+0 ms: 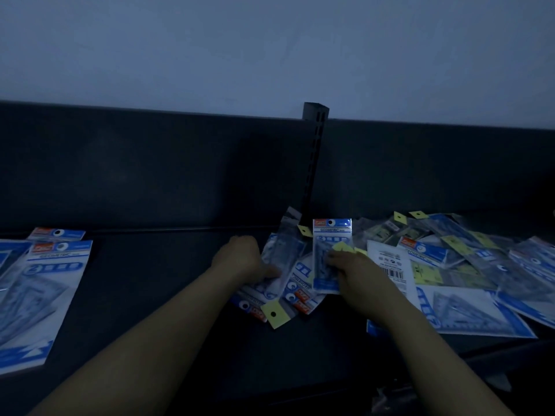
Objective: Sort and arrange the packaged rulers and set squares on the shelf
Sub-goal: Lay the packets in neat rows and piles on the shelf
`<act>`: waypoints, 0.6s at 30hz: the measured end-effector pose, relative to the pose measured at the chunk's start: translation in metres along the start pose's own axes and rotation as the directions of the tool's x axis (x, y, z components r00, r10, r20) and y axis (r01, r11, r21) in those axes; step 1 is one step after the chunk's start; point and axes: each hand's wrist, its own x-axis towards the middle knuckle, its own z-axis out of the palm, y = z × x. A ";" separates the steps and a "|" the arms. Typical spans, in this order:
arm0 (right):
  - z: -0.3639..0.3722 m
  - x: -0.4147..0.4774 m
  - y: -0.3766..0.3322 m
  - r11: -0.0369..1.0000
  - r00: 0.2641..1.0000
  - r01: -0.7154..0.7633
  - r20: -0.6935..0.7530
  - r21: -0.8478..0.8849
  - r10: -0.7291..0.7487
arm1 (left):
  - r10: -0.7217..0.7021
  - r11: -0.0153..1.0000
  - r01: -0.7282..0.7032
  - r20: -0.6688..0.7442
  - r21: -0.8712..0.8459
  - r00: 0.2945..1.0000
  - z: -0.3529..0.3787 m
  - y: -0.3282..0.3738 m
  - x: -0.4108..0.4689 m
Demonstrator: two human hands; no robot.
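Note:
A messy pile of blue-and-white packaged rulers and set squares [450, 265] covers the dark shelf [156, 283] at centre and right. My left hand [243, 259] grips a clear, narrow ruler pack [282, 250] that tilts up toward the back. My right hand [357, 274] holds an upright blue-headed pack [330, 235] at its right edge, fingers curled round it. Several smaller packs with red labels and a yellow tag [274, 313] lie under both hands. A neat stack of large set-square packs [39, 295] lies at the far left.
A black slotted upright post [313, 157] rises from the shelf's back panel just behind my hands. The dark back panel [150, 169] runs the full width, with a pale wall above. Bare shelf surface lies between the left stack and the pile. The scene is dim.

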 end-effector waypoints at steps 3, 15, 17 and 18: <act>0.004 0.003 0.004 1.000 0.999 -0.012 -0.032 -0.025 0.011 | 0.015 0.994 -0.018 -0.032 -0.108 0.999 -0.010 -0.013 -0.003; 0.022 0.025 -0.028 0.975 0.978 0.203 0.075 -0.095 -0.196 | 0.015 0.997 -0.009 -0.085 0.075 0.996 -0.004 -0.022 -0.019; 0.025 0.023 -0.027 0.983 0.985 0.166 0.070 -0.078 -0.160 | 0.014 0.999 -0.009 -0.110 0.045 0.994 -0.008 -0.026 -0.018; 0.027 0.023 -0.026 0.986 0.986 0.157 0.066 -0.063 -0.153 | 0.007 1.000 -0.005 -0.119 0.021 0.993 -0.011 -0.029 -0.019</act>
